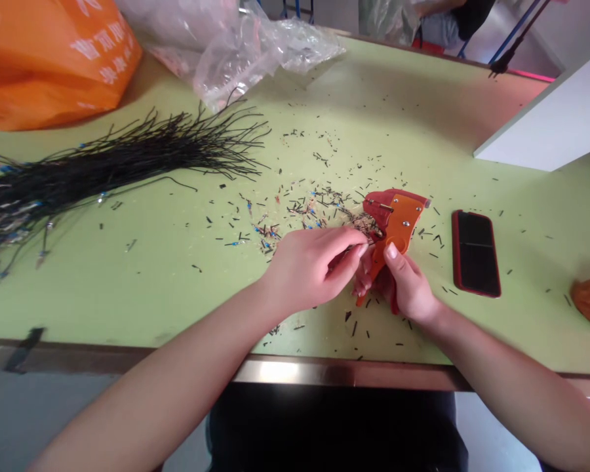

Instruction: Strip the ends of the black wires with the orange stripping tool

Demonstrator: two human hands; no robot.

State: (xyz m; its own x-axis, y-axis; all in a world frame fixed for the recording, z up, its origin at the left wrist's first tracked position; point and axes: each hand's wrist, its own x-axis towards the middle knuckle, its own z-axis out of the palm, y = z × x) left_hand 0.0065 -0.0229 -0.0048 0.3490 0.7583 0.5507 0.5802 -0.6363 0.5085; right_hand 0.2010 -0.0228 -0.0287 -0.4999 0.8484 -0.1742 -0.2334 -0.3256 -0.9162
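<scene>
Right hand (412, 285) is gripping stripper (404, 213); left hand (314, 265) is sitting just left of it, can't tell its grip; phone (476, 254) is lying right.

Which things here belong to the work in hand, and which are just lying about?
Seemingly part of the work:
tool, held in the right hand, the left hand close by
black wires
scraps

Seemingly just lying about:
phone
orange bag
clear plastic

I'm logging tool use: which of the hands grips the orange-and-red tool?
The right hand, its thumb against the tool; the left hand has thumb and forefinger pinched together beside it.
</scene>
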